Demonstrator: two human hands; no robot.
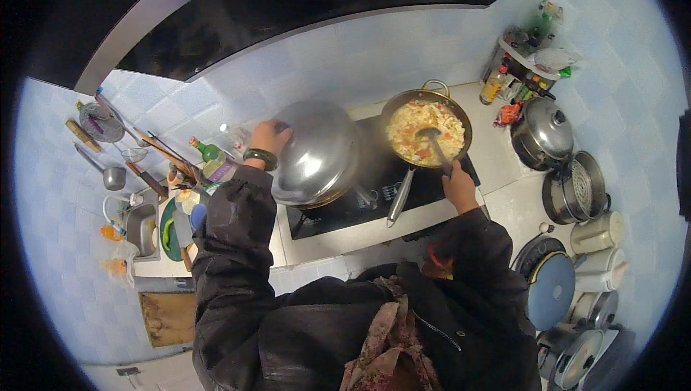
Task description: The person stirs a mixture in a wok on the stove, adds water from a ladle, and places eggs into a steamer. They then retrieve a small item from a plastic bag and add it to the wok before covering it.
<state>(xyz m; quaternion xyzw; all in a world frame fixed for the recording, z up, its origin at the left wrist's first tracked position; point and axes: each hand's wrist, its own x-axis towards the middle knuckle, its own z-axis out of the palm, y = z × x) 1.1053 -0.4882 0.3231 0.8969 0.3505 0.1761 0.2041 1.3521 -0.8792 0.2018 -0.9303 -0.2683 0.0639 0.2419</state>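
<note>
My left hand (269,141), with a dark bangle at the wrist, grips the dark knob of a large domed steel lid (324,145). The lid leans over the left side of the cooktop (372,175). A brownish rim, perhaps of a pan, shows along its lower edge; what lies beneath is hidden. In my right hand (460,188) is the handle of a spatula (440,151). Its dark head rests in the food (407,132), a yellowish mix with orange-red pieces. That food fills a frying pan (467,126) on the right burner, whose long metal handle (400,199) points towards me.
A range hood (324,8) overhangs the cooktop. Lidded pots (542,132), a steamer (583,186) and canisters (596,233) line the right counter. Bottles (492,86) stand by a corner rack. To the left are a sink (143,229), a green board (171,229) and hanging utensils.
</note>
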